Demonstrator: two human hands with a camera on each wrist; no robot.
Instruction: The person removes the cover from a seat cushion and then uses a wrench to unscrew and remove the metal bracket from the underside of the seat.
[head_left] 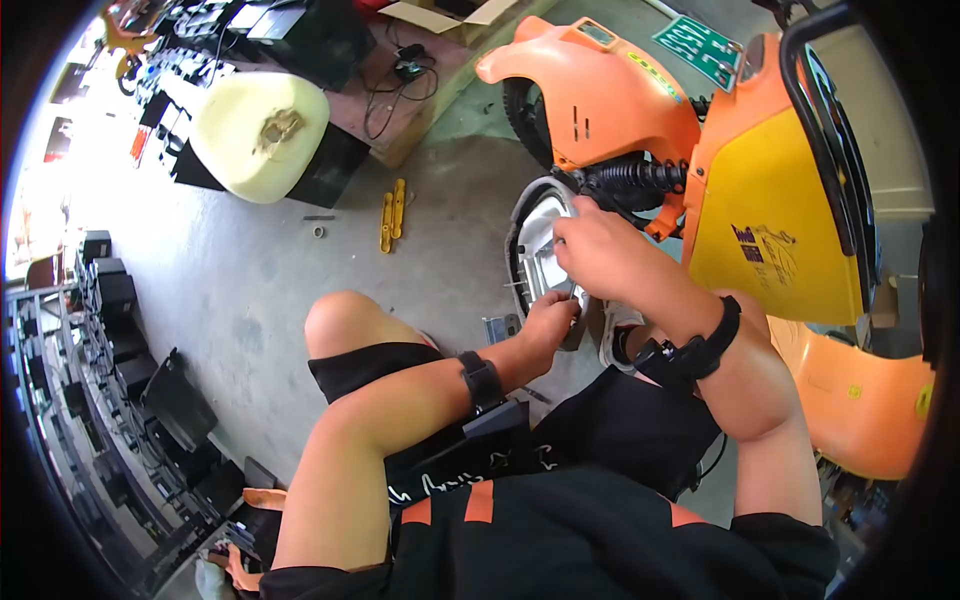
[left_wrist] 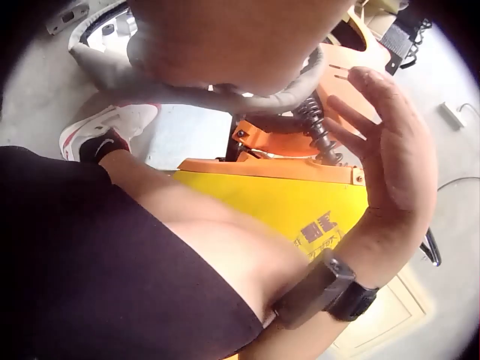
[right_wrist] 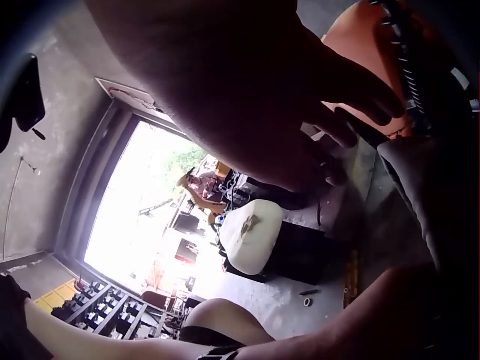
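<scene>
An oval, seat-like piece (head_left: 541, 255) with a soft grey rim and a pale, ribbed hard inside stands between my lower legs. My left hand (head_left: 545, 335) is at its near side, fingers curled, and pinches a thin metal piece by the thumb; most of that piece is hidden. In the left wrist view the grey rim (left_wrist: 289, 96) shows behind my left hand (left_wrist: 225, 45). My right hand (head_left: 610, 250) is over the far side of the piece. Seen from the left wrist, the right hand's (left_wrist: 397, 157) fingers are spread and fairly straight.
An orange and yellow scooter (head_left: 780, 220) stands close on my right. Two yellow bars (head_left: 393, 217) and a small ring (head_left: 319, 232) lie on the floor ahead. A cream foam seat (head_left: 250, 130) rests on a black box. Black parts and a rack (head_left: 80, 420) line the left.
</scene>
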